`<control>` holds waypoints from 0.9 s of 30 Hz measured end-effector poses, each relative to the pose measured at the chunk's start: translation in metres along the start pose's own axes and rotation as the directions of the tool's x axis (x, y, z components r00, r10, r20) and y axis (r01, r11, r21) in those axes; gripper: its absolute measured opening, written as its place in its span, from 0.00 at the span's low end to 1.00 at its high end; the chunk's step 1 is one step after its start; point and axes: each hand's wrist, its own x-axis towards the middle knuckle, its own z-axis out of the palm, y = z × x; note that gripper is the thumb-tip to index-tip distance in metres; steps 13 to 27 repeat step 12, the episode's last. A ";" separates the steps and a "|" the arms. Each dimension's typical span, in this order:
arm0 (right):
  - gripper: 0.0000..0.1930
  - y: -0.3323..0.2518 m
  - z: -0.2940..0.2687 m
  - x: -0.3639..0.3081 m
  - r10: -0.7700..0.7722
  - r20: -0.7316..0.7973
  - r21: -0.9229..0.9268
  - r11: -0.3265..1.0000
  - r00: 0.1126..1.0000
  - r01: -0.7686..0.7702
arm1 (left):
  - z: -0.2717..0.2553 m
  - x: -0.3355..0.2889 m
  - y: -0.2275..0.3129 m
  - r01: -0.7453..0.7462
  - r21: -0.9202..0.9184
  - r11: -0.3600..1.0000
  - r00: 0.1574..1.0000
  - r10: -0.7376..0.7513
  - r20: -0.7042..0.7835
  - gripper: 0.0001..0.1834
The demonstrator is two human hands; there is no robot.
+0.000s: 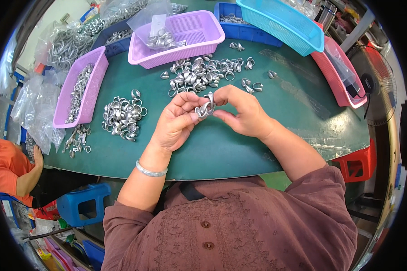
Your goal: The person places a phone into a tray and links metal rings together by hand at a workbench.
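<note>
Several silver-coloured rings [205, 110] are held between my two hands over the green table. My left hand [176, 121] is closed on them, thumb against fingers, and a pale bangle [151, 170] circles that wrist. My right hand [243, 110] pinches at the right side of the same rings with thumb and forefinger. Just beyond my hands lies a loose heap of silver rings [199, 74]. A second ring pile [123, 118] sits to the left of my left hand. A few single rings [251, 86] lie near my right hand.
Purple baskets [209, 39] [94, 95] stand at the back and left; the left one holds small metal pieces. Behind are a blue bin [251, 32], a turquoise basket [280, 27] and a pink basket [332, 74]. A fan [380, 86] stands right. Another person's arm [29, 178] rests at the left.
</note>
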 end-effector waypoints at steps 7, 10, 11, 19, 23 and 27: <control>0.23 0.010 0.001 -0.005 0.296 0.109 0.149 0.939 0.949 -0.310 | -0.001 0.000 0.001 0.034 -0.087 0.996 0.999 -0.032 0.018 0.17; 0.24 0.013 0.003 -0.006 0.386 0.222 0.372 0.815 0.895 -0.444 | -0.001 0.001 0.001 0.043 -0.080 0.996 0.999 -0.040 0.032 0.16; 0.23 0.014 0.003 -0.006 0.395 0.281 0.439 0.757 0.874 -0.484 | -0.001 0.000 0.001 0.039 -0.068 0.997 0.999 -0.037 0.034 0.16; 0.23 0.014 0.002 -0.005 0.399 0.340 0.499 0.691 0.852 -0.523 | -0.001 0.000 0.001 0.039 -0.068 0.997 0.999 -0.036 0.034 0.16; 0.23 0.014 0.002 -0.005 0.399 0.340 0.499 0.691 0.852 -0.523 | -0.001 0.000 0.001 0.039 -0.068 0.997 0.999 -0.036 0.034 0.16; 0.23 0.014 0.002 -0.005 0.399 0.340 0.499 0.691 0.852 -0.523 | -0.001 0.000 0.001 0.039 -0.068 0.997 0.999 -0.036 0.034 0.16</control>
